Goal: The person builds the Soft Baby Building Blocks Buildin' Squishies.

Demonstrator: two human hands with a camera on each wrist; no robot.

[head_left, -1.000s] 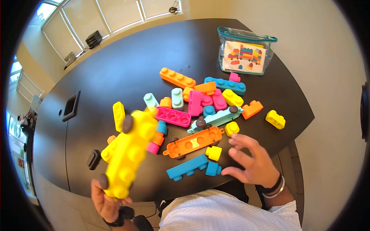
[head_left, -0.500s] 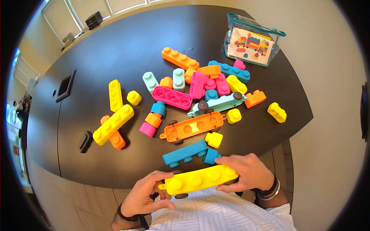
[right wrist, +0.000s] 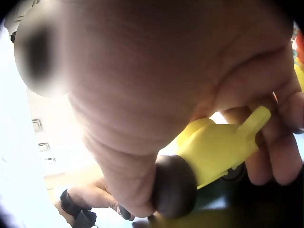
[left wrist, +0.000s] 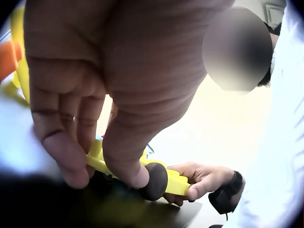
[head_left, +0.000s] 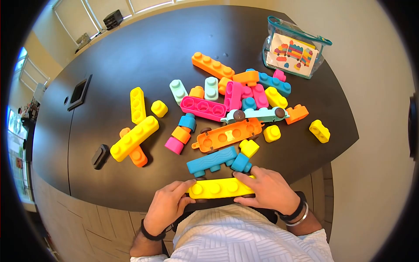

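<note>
A yellow wheeled base lies studs up along the table's near edge, in front of the person. At its left end, the left hand pinches it between thumb and fingers. The right hand holds its right end, thumb on the near side. One dark wheel shows beside the left thumb in the left wrist view; another wheel touches the right thumb in the right wrist view. Just beyond the base are a long blue block and a small blue block.
An orange wheeled base lies upside down beyond the blue blocks, near a mint wheeled base. Several loose blocks spread behind. At left, a yellow bar crosses an orange one beside a black object. A clear bag stands at back right.
The yellow base came down from the left hand's raised grip to between both hands, then to the table's near edge. The small yellow and blue blocks near it shifted slightly.
</note>
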